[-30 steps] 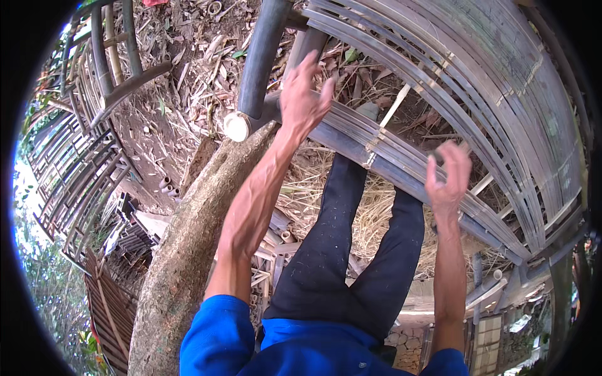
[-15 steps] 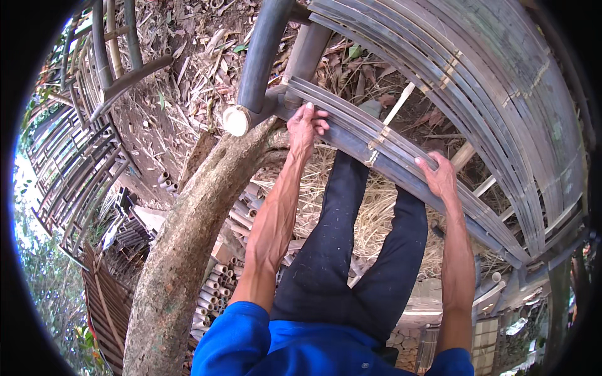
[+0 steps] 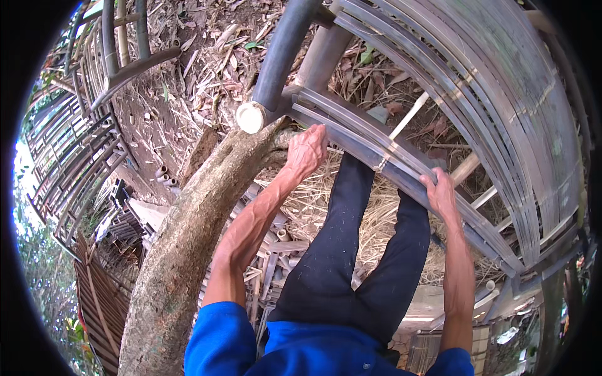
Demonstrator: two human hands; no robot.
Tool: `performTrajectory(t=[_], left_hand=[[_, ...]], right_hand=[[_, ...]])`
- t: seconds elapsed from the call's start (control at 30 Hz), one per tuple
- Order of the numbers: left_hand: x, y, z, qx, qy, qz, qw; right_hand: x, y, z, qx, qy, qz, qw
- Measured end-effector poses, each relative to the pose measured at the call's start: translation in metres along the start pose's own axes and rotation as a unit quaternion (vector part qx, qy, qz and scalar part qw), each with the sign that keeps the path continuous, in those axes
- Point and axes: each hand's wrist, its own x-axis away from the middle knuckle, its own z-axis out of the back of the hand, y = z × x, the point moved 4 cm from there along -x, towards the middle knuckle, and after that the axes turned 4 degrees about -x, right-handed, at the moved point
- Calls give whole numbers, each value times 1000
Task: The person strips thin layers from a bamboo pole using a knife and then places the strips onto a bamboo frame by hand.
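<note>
On my feed, bamboo slats (image 3: 373, 141) lie toward two o'clock, the right hand (image 3: 441, 193) clasping them at three. At twelve, the left hand (image 3: 308, 151) has tightly curled fingers, pinching what I cannot tell; near six, a shirt mark (image 3: 366, 365) is unreadably small.

A second ago both hands were raised over the front bamboo pole (image 3: 404, 180); now both are down at it. The left hand (image 3: 307, 152), loosely open atop the pole half a second ago, has drawn back to its near side and curled up. The right hand (image 3: 441, 193) has lowered onto the slats (image 3: 411, 152) along the pole.
</note>
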Motion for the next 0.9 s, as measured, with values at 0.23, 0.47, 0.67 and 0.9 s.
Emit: performTrajectory(t=[0.23,0.47,0.67,0.9], left_hand=[[23,9,-15,15,23,96,995],[35,17,-2,151,60,165,973],[58,3,15,2,50,68,996],[69,94,4,236,-42,145,960]], right_hand=[[12,-4,-9,24,-12,9,1000],[15,-4,7,-13,-39,14,999],[34,-5,1,17,-42,31,999],[29,-3,2,20,-16,43,999]])
